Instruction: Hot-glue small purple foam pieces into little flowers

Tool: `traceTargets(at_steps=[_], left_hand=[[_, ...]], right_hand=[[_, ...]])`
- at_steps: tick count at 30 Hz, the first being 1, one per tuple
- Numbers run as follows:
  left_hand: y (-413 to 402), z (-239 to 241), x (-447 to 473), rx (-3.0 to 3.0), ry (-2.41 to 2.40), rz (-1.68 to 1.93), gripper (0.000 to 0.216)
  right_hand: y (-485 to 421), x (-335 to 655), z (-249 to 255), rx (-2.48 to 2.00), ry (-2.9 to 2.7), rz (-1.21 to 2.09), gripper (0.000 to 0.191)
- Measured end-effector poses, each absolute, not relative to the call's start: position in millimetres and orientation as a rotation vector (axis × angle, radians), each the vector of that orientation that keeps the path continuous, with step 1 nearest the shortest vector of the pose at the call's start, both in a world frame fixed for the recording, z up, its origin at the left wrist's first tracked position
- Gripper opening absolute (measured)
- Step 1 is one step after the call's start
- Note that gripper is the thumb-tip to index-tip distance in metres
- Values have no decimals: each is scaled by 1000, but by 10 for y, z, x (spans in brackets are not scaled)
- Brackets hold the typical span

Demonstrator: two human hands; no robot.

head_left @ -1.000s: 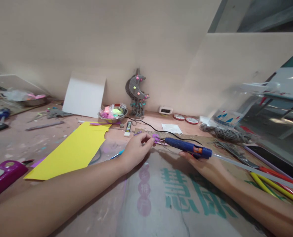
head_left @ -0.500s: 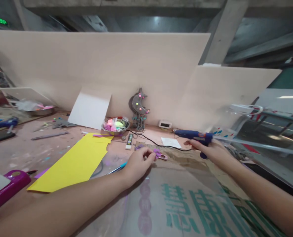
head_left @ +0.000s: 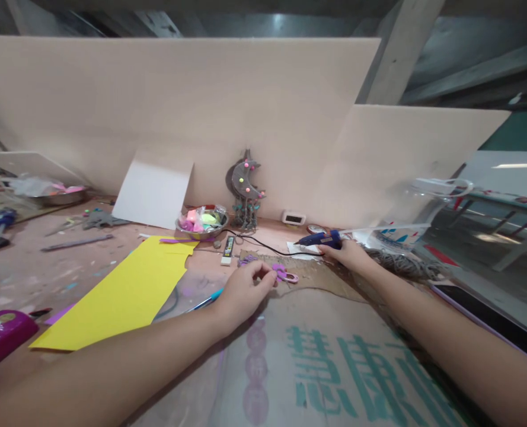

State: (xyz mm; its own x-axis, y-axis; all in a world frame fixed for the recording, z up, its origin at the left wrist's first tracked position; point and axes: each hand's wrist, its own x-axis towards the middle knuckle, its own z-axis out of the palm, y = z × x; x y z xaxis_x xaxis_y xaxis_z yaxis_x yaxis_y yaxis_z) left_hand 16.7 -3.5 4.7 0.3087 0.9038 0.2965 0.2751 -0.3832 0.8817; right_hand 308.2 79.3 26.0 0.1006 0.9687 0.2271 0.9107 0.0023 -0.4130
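My left hand rests on the sheet in front of me, its fingers pinched on a small purple flower-shaped piece with a pink clip beside it. My right hand reaches far forward and grips a blue glue gun, which lies low over a white paper scrap at the back of the table. A black cord runs from the gun to the left.
A yellow sheet lies at left, with a metal bowl of coloured bits and a grey moon ornament behind it. A white card leans on the wall. Grey twine lies right, a magenta tool at the left edge.
My right hand carried the glue gun away from the purple piece, up and back, then down onto the far table by the white scrap. My left hand stayed on the purple piece.
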Motion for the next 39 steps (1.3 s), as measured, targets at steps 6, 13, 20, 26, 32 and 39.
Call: traceTargets(at_steps=[6,13,20,26,32,39], left_hand=[[-36,44,169,1844,1041,1081,23],[-17,50,166,1868,1025,1086,25],[-29,54,160,1874,1029,1081,25],[-35,64,160,1887,991,1095,23],[-49,39,156,1917,982,1051,21],[-58,34,159,2028,986,973,20]], right_hand=[[653,3190,308,-1842,-1976,172,50],[493,3231,281,-1914,-1971,104,67],[83,3043,388,-1689,-2038,-259,42],[-254,2316,335,-1332,-1790,971,51],[-299,2074,218,-1285,-1712,1280,56],[-331,2188,197,-1513,-1854,697,22]])
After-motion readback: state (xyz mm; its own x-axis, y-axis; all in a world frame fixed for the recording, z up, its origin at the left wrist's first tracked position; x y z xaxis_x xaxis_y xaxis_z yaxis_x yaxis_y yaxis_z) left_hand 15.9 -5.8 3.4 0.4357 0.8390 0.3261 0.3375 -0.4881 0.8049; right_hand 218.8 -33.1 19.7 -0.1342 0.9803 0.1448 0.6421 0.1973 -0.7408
